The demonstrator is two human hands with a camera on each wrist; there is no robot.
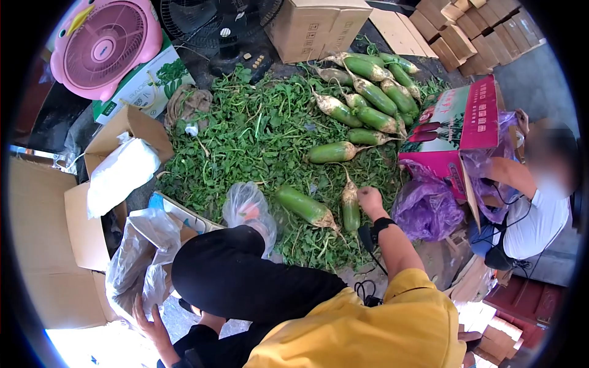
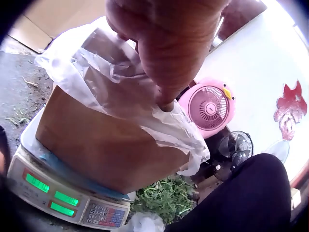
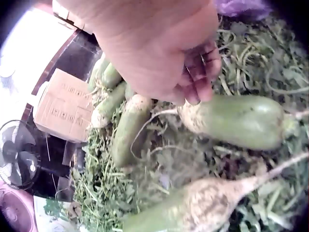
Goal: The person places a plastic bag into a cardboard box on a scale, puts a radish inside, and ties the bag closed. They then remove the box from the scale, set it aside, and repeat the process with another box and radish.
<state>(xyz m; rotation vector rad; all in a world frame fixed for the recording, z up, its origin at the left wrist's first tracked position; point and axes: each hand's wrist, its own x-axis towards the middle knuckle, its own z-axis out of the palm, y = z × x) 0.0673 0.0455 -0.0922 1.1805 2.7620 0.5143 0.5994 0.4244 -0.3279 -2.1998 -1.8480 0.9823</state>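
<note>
My right hand [image 1: 369, 201] is beside a green radish [image 1: 351, 208] that lies on the leaves. In the right wrist view its loosely curled fingers [image 3: 205, 67] are right at the radish's pale root end. Next to that one lies another radish [image 1: 304, 206]. At lower left, my left hand [image 1: 152, 328] has its fingers apart on a clear plastic bag [image 1: 142, 245]. The left wrist view shows the bag lining a cardboard box [image 2: 106, 140], with the thumb against its edge. Beneath the box is a scale [image 2: 67, 200] with lit green displays.
Several radishes [image 1: 374, 95] are piled on the cut leaves [image 1: 257, 132]. A seated person [image 1: 537, 214] is at the right, by a pink printed carton [image 1: 451, 126] and purple plastic bags [image 1: 426, 208]. A pink fan [image 1: 105, 49] and black fan [image 1: 224, 30] stand behind. A clear bag [image 1: 248, 205] lies near my knee.
</note>
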